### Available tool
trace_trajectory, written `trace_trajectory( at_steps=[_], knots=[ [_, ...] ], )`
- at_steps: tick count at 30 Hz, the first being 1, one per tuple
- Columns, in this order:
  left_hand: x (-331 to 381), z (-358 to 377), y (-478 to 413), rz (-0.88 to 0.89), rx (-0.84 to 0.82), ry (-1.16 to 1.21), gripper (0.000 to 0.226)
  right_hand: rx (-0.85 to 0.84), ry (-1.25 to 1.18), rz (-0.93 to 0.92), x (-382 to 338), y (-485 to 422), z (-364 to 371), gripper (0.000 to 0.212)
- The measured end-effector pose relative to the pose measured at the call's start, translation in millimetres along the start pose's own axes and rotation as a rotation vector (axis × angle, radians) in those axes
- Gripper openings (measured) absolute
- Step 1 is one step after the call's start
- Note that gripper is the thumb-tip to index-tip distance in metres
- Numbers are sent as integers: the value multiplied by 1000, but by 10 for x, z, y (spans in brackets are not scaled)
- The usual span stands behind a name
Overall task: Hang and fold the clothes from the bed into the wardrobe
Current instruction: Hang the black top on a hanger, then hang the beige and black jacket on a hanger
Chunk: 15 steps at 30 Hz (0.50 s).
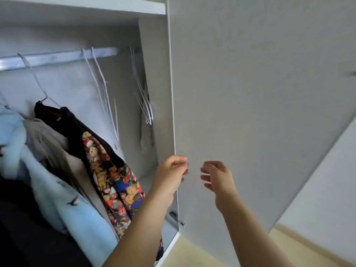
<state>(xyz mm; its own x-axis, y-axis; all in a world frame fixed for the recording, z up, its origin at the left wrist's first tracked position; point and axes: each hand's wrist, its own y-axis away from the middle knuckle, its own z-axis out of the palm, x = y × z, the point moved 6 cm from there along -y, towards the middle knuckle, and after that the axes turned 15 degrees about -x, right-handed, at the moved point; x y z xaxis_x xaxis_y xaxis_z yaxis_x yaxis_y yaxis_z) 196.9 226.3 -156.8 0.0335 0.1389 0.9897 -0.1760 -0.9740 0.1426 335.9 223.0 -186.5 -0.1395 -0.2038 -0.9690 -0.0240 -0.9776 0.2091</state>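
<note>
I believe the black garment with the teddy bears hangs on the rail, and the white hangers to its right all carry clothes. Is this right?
Not quite. In the head view the black garment with the teddy bears does hang on the rail, but the white hangers to its right are empty; none carries clothes.

Pale grey wardrobe (152, 54) up and left of left hand (171, 176): white back panel, shelf board (96, 4) across top, metal rail (57, 57) beneath. Open door (260, 93) fills view above right hand (217, 180). Small metal fitting (176, 217) on door edge just below left hand. Yellowish floor (289, 253) below right hand, white wall (327, 180) to its right. Soft, even light.
</note>
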Motion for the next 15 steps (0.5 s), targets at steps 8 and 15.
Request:
trace_trajectory(
  at_steps=[8, 15],
  knots=[
    [-610, 1860, 586, -159, -301, -51, 19, 269, -71, 92, 534, 1414, -1834, 10],
    [-1182, 3778, 1598, -296, -663, -126, 13, 636, -172, 169, 1142, 3192, -3415, 10]
  ],
)
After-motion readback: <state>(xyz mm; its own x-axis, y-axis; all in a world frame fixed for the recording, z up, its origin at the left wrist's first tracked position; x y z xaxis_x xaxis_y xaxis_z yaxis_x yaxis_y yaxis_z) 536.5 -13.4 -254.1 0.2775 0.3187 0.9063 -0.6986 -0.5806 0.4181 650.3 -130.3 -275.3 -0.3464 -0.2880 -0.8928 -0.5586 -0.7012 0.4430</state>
